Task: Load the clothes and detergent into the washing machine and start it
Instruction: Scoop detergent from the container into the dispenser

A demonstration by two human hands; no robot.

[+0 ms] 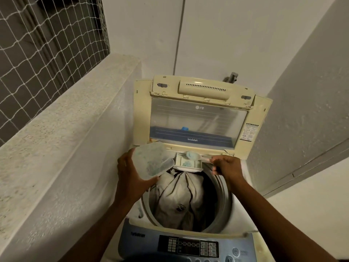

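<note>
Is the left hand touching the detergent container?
Touching. The head view shows the left hand cupping the detergent container, fingers at its lower edge.

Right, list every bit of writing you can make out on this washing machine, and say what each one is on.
"LG" logo, seen mirrored: on the clear window of the raised lid.
White word on the lid's blue band: upside down, too blurred to read.
Sticker on the lid frame's right side: print too small to read.
White word at the left of the control panel: blurred, unreadable.
Button and display labels: too small to read.
</note>
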